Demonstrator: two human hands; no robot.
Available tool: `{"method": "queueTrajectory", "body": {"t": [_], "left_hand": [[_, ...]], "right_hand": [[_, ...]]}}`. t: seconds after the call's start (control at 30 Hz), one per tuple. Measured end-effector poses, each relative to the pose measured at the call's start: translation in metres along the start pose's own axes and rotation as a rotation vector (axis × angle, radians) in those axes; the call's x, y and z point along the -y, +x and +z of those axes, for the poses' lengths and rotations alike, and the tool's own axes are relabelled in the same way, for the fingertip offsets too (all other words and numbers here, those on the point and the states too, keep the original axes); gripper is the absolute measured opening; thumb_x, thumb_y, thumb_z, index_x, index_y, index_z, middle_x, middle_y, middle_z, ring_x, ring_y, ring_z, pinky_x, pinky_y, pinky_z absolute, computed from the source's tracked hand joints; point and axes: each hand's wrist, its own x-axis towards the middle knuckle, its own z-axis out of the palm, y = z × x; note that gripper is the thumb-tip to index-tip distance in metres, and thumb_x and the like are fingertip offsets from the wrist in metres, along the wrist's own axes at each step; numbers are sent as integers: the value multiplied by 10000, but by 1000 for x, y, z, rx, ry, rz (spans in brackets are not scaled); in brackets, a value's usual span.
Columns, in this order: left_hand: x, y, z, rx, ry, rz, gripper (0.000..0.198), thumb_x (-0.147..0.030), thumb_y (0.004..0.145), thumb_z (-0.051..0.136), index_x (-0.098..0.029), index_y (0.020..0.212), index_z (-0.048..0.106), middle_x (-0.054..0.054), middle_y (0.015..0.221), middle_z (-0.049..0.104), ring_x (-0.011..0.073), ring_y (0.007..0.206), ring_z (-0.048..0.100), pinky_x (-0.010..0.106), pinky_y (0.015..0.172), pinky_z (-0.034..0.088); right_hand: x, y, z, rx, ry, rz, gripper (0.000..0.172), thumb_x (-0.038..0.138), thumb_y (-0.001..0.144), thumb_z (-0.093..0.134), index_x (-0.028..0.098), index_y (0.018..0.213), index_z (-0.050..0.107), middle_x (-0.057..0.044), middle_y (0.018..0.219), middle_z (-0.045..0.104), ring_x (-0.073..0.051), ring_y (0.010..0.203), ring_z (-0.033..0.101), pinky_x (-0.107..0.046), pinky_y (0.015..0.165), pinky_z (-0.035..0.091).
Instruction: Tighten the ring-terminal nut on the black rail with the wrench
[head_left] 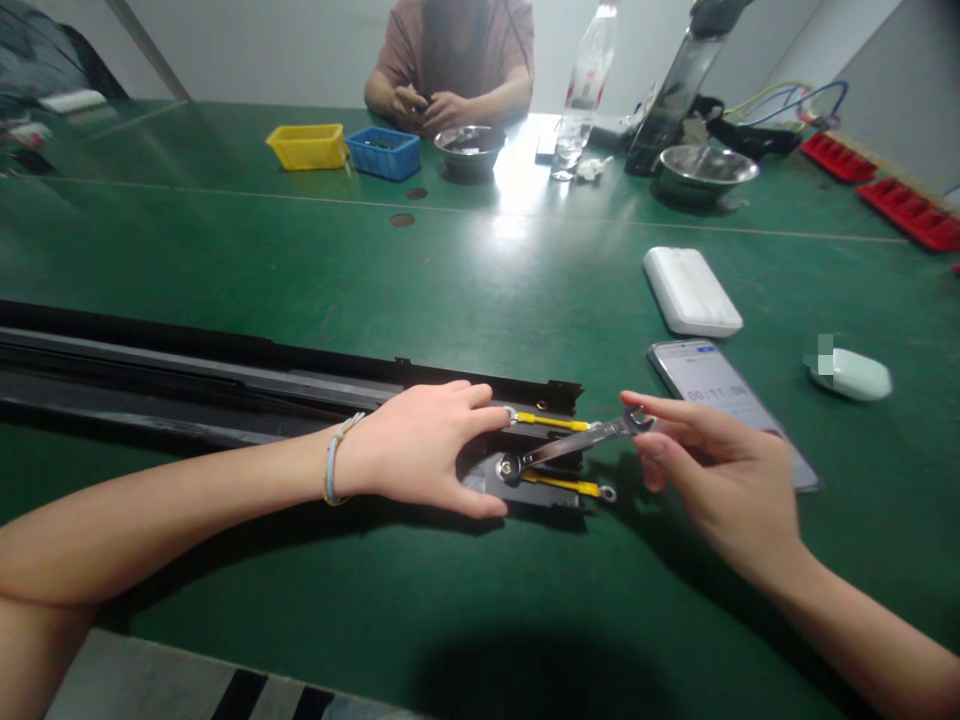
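Observation:
A long black metal channel (300, 368) lies across the table, its end near the middle of the view. My left hand (420, 440) rests flat on the channel near that end, fingers spread, with a braided band at the wrist. A silver combination wrench (566, 443) has its ring end over a fastener on the channel. Thumb and fingers of my right hand (731, 480) pinch the wrench's open-jaw end. Two short yellow leads with ring terminals, an upper yellow lead (555, 422) and a lower yellow lead (566, 485), run beside the wrench and stick out past the channel's end.
Right of the channel lie a phone (701, 375) showing a timer, a white box-shaped device (694, 290) and a pale green case (859, 375). Farther back stand a yellow bin (307, 150), a blue bin (384, 155), metal bowls and bottles. A person (454, 70) sits opposite.

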Motion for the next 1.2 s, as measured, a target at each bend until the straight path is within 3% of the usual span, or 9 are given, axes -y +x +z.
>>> {"method": "queueTrajectory", "body": {"t": [0.33, 0.63, 0.83, 1.03, 1.2], "left_hand": [[1, 2, 1, 10, 6, -10, 609, -651, 696, 597, -207, 1111, 559, 27, 932, 539, 205, 841, 537, 307, 697, 437], [9, 13, 0, -10, 4, 7, 591, -647, 698, 597, -206, 1091, 561, 23, 918, 535, 201, 821, 539, 303, 669, 429], [13, 15, -4, 0, 1, 7, 609, -664, 697, 590, -212, 1102, 555, 29, 928, 551, 203, 826, 550, 303, 682, 442], [14, 12, -5, 26, 12, 18, 632, -674, 707, 577, -216, 1139, 533, 43, 962, 584, 224, 884, 576, 316, 758, 462], [13, 8, -8, 51, 54, 72, 600, -676, 718, 567, -207, 1091, 540, 48, 950, 613, 227, 860, 604, 306, 734, 459]], "right_hand": [[0, 1, -4, 6, 32, -43, 138, 224, 728, 741, 276, 855, 746, 68, 456, 597, -95, 373, 492, -221, 369, 374], [1, -2, -5, 155, 302, -151, 194, 173, 642, 820, 259, 783, 717, 44, 489, 608, -127, 428, 534, -253, 417, 427], [4, 1, -3, 198, 331, -217, 212, 165, 630, 830, 253, 787, 717, 34, 501, 618, -130, 428, 536, -251, 404, 430], [6, 2, -3, 139, 266, -212, 190, 198, 629, 835, 270, 764, 723, 40, 495, 631, -132, 426, 555, -248, 404, 440], [10, 2, -1, 28, 126, -137, 132, 243, 629, 830, 256, 721, 736, 31, 494, 632, -122, 380, 531, -246, 369, 443]]}}
